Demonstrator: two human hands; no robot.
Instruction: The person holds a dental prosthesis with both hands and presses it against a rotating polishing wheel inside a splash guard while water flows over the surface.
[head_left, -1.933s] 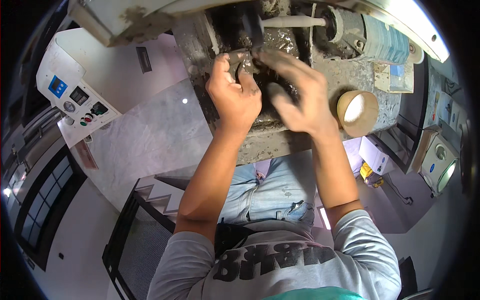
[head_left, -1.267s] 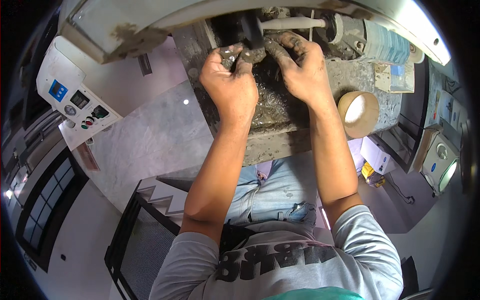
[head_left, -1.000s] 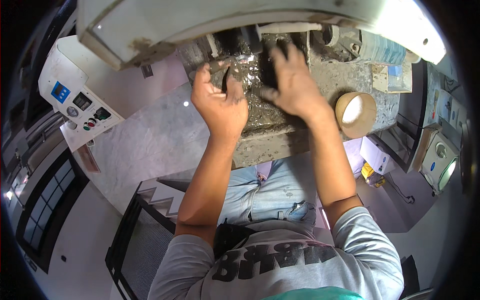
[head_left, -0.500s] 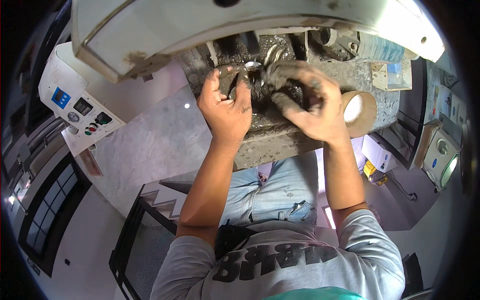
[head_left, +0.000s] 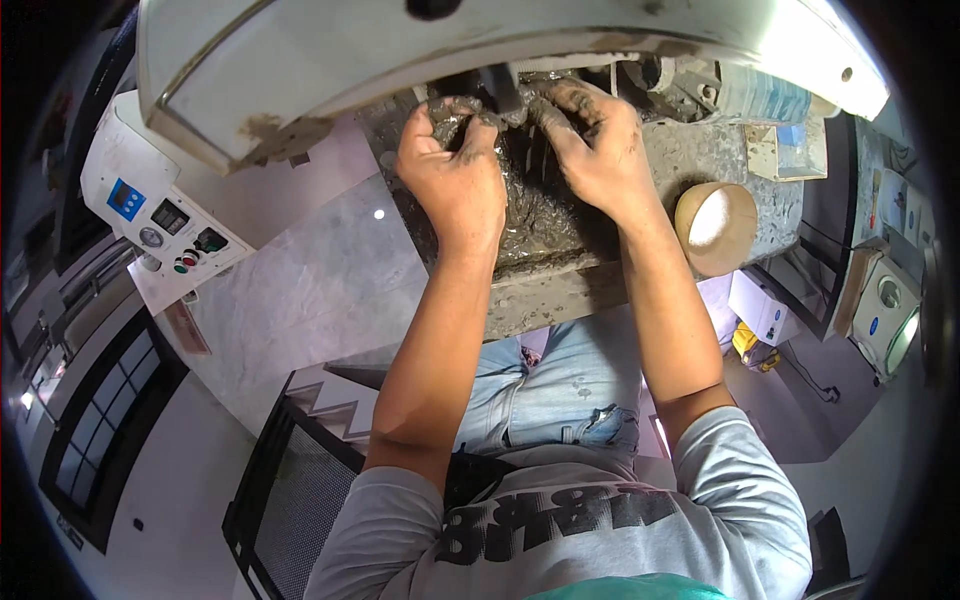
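Both my hands are deep over a trough [head_left: 560, 220] of wet grey-brown slurry. My left hand [head_left: 455, 170] is curled, with thumb and fingers bent toward the middle and coated in mud. My right hand [head_left: 605, 150] faces it, its muddy thumb and fingers pinched together. The fingertips of both hands meet just below a dark upright machine part [head_left: 502, 90] under the hood. A small greyish piece seems to be between them, but slurry and fingers hide its kind.
A white machine hood [head_left: 400, 65] arches over the trough. On the right stand a tan bowl [head_left: 690, 225] of white stuff and a small clear-sided box [head_left: 785, 152]. A white control panel [head_left: 170, 225] is at left. A stone ledge [head_left: 555, 300] runs in front of my lap.
My right hand has moved up and left, closer to my left hand, and its fingers have closed in. A shiny curved rim seen between the hands earlier is now hidden.
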